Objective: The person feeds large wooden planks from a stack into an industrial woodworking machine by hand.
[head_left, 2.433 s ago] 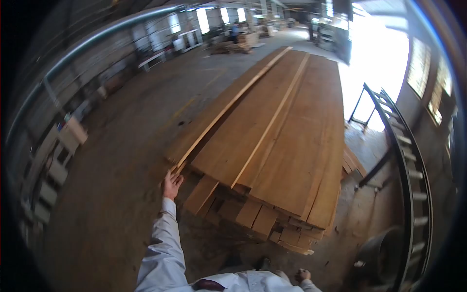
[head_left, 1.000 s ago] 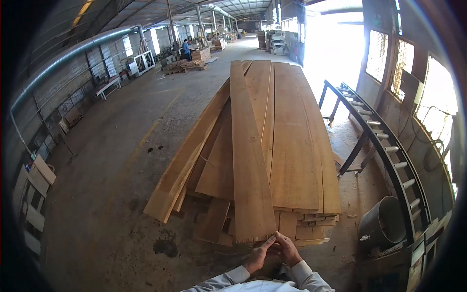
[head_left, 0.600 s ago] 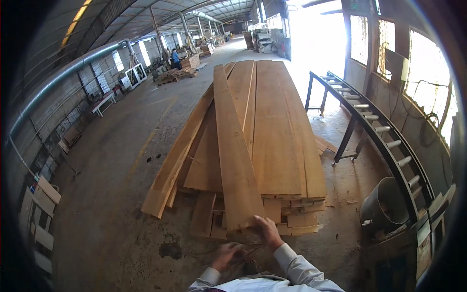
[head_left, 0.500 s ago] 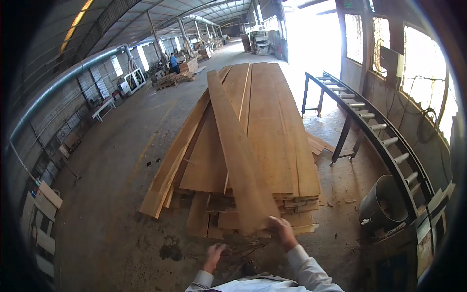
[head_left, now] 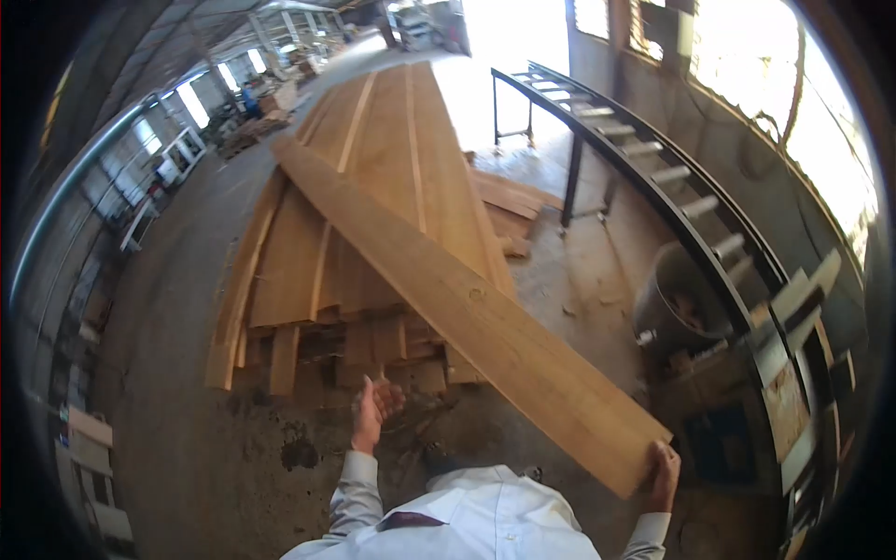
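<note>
A long wooden board [head_left: 476, 294] lies slantwise over the stack of planks [head_left: 387, 149], its near end sticking out past the stack to the lower right. My right hand [head_left: 665, 467] grips that near end by its corner; part of the fingers is hidden by the wood. Apart from the board, my left hand [head_left: 375, 409] hovers by the near ends of the stacked planks, fingers spread and nothing in them.
To the right runs a roller conveyor [head_left: 681, 177] on black legs. A metal bucket [head_left: 686, 299] stands beneath it. More boards [head_left: 509, 201] lie on the floor beyond the stack. Scrap pieces [head_left: 789, 392] lean at the lower right. Far off, a person in blue [head_left: 250, 103] stands near wood piles.
The board's near end has swung to the right with my right hand, so it now crosses the stack at a steeper slant. My left hand has opened out. The view has turned to the right.
</note>
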A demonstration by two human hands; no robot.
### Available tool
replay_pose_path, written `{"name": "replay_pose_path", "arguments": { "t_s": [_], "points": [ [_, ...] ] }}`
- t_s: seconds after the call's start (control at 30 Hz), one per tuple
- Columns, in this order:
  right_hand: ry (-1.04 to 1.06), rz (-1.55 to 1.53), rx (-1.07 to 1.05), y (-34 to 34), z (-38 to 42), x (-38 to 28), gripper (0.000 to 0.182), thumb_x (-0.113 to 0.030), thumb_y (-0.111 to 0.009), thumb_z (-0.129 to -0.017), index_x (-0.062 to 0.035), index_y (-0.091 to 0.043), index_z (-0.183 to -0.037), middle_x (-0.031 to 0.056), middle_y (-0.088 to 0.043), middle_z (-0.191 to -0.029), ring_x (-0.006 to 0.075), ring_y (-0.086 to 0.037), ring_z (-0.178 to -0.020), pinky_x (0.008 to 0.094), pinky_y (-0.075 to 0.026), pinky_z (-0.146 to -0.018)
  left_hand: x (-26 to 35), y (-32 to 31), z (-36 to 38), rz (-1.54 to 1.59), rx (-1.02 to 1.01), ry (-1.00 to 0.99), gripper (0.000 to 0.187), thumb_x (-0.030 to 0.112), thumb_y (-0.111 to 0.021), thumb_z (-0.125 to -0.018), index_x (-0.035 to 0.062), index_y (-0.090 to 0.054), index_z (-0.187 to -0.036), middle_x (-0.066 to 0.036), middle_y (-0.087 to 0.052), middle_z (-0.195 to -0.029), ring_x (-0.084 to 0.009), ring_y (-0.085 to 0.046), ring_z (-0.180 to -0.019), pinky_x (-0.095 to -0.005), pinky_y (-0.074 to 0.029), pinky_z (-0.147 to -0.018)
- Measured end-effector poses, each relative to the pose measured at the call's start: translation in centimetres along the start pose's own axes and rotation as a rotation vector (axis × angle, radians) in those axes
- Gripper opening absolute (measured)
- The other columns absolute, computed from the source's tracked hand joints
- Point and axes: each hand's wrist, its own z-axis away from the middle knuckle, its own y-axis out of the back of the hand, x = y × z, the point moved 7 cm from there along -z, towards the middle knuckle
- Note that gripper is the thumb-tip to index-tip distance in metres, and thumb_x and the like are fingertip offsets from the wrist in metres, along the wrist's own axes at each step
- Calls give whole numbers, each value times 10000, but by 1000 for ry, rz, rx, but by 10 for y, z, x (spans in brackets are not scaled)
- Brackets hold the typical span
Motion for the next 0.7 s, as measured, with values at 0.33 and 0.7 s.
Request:
{"name": "replay_pose_path", "arguments": {
  "t_s": [0.33, 0.7],
  "points": [
    [-164, 398, 591, 305, 79, 32, 468, -413, -535, -996, 35, -665, -1035, 22, -666, -949, 103, -569, -849, 276, -458, -762, -6, -132, -68, 282, -80, 29, 600, 553, -538, -949, 48, -523, -1273, -106, -608, -1202, -263, -597, -1069, -433, -489, -942],
    [-252, 726, 924, 403, 31, 99, 597, -499, -487, -980, 70, -661, -926, 193, -684, -869, 288, -616, -797, 394, -459, -754, -44, -248, -51, 76, -65, 107, 530, 359, -594, -971, 24, -483, -1367, -97, -554, -1319, -265, -544, -1173, -431, -441, -986]
  ]
}}
